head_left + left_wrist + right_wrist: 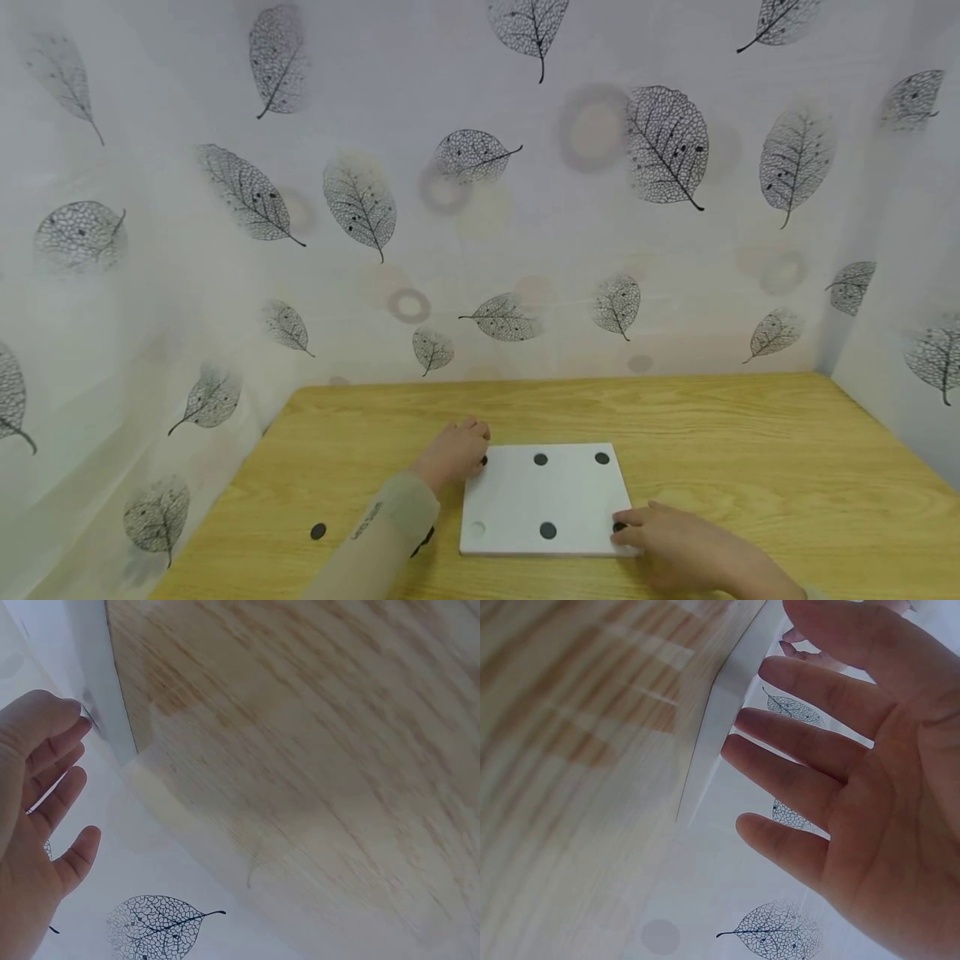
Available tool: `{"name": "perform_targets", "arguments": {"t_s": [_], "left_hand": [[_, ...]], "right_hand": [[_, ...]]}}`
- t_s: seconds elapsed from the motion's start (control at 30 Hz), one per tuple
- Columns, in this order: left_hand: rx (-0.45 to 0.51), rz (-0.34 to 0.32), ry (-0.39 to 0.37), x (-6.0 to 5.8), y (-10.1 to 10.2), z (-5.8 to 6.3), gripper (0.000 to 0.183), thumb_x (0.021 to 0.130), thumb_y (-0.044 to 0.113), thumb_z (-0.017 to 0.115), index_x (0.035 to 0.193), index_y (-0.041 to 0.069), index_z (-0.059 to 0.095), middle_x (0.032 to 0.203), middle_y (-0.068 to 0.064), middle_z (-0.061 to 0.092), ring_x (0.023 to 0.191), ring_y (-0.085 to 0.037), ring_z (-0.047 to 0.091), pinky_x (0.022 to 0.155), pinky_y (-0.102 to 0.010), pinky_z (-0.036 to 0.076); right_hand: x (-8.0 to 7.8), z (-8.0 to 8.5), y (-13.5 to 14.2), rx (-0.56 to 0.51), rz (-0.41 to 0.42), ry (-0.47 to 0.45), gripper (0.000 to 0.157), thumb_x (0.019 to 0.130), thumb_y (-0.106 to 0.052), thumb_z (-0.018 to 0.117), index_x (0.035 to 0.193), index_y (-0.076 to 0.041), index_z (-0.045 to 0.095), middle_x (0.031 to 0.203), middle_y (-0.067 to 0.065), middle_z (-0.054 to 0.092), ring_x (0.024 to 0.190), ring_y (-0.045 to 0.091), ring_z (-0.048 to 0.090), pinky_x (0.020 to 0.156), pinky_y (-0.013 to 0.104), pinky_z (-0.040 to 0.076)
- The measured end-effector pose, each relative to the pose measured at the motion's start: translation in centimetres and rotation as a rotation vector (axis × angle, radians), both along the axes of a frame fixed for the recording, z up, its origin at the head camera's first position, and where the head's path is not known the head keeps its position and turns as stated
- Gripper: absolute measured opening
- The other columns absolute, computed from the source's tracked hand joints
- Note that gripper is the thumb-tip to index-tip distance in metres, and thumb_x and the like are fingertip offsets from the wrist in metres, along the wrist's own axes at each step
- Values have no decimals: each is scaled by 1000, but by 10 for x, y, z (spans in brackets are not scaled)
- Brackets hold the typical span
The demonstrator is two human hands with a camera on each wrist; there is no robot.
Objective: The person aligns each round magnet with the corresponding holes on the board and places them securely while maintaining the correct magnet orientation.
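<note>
A flat white board [543, 500] lies on the table with round black discs on it; one black disc [548, 531] sits at the front middle. Near the front left corner is a pale round spot [477, 529] without a disc. At the back left corner my left hand [453, 454] pinches a black disc between thumb and forefinger, mostly hidden by the fingers. My right hand [678, 542] rests at the front right corner, its fingertips touching the board around another black disc [619, 527]. The right wrist view shows those fingers [795, 772] spread and nearly straight.
A loose black disc [318, 531] lies on the wooden table [712, 442] to the left. Something dark [423, 542] shows beside the left sleeve; its kind is unclear. A leaf-patterned curtain [480, 233] stands behind the table and along both sides.
</note>
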State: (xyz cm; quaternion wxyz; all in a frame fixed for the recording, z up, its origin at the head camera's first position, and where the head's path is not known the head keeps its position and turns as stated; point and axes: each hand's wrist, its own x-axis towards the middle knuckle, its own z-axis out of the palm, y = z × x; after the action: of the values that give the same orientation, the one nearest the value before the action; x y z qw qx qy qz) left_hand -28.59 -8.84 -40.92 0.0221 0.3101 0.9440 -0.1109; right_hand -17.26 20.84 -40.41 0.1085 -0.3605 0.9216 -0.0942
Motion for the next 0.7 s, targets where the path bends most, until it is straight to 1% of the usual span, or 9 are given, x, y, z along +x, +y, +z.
{"name": "perform_targets", "arguments": {"t_s": [0.2,0.4,0.6,0.7], "left_hand": [[-15,-46,25,8,-7,2,20,81,22,63,97,10,64,105,3,53,99,-15,46,81,-35,42],[-21,-92,65,18,-22,0,24,84,23,57,104,9,61,111,1,52,101,-17,46,81,-37,43],[15,-140,89,27,-35,-1,16,85,22,55,97,13,59,106,0,54,97,-17,47,78,-40,43],[11,-161,97,30,-41,-1,18,83,22,57,98,14,59,107,0,54,97,-17,47,78,-40,43]], "right_hand": [[0,-1,2,-5,13,7,39,67,-17,73,105,-16,63,114,5,55,101,23,52,84,42,41],[0,0,2,-3,1,1,39,67,-16,72,105,-16,63,114,5,55,101,25,52,83,43,41],[0,-1,1,6,13,17,39,67,-17,72,104,-16,64,113,5,55,101,22,53,85,45,40],[0,-2,2,8,13,20,39,66,-17,73,104,-16,64,113,5,55,101,23,53,85,45,40]]}}
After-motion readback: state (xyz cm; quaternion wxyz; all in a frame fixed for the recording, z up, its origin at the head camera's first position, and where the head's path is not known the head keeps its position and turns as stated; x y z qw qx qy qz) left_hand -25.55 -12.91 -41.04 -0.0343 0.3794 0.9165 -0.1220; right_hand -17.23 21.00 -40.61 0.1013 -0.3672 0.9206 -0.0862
